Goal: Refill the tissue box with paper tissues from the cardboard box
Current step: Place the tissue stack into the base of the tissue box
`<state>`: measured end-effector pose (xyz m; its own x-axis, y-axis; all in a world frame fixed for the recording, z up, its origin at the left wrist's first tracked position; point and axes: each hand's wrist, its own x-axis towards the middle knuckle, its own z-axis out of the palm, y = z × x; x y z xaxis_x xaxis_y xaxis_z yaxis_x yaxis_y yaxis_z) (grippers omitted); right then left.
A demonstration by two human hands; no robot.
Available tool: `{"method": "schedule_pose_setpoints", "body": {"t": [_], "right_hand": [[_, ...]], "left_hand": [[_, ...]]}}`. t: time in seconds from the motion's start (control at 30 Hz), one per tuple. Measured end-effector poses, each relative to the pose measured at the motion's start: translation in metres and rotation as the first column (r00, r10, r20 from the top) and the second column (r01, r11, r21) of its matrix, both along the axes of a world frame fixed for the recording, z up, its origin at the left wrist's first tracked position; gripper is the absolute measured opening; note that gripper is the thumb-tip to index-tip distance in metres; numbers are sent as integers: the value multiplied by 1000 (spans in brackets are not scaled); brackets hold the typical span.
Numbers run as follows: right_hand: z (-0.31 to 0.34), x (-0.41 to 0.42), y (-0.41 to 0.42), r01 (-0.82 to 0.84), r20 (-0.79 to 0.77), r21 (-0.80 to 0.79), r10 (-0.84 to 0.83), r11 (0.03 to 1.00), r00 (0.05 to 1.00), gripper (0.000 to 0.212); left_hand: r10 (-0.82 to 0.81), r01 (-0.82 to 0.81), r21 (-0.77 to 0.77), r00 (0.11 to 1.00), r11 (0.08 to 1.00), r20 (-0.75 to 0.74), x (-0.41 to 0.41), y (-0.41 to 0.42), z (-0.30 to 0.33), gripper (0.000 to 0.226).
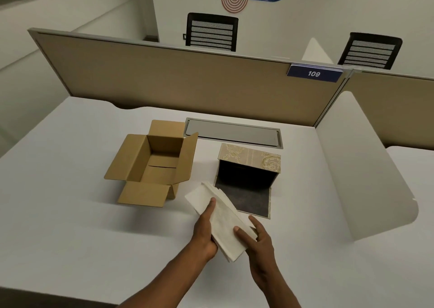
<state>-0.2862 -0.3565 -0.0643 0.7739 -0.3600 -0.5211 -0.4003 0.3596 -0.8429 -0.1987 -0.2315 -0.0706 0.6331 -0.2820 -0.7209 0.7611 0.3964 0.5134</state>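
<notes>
cardboard box [155, 164] left | tissue box [250, 166] right | tissues [223, 218] in front

White desk [70, 213], beige partition [164, 77], two black chairs [211, 32]

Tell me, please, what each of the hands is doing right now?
Left hand: closed on the tissues, thumb on top.
Right hand: closed on the same tissues, at their near right edge.
</notes>
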Motion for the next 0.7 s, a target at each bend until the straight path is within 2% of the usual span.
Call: {"method": "schedule_pose_setpoints", "body": {"t": [0.1,0.37,0.47,0.7], "right_hand": [[2,-6,-12,-149,-44,-45,147,988,988,112],[31,24,-41,-346,-177,-53,332,937,926,134],[30,33,-35,-301,-227,-96,274,949,935,126],[9,34,-23,-150,-189,-32,142,988,972,72]], "left_hand": [[-76,72,48,995,996,69,0,1,-1,67],[-335,308,149,918,940,211,-11,0,-2,70],[-372,329,208,900,921,226,-17,-6,-4,76],[-404,313,346,885,885,232,-22,-2,-3,88]]}}
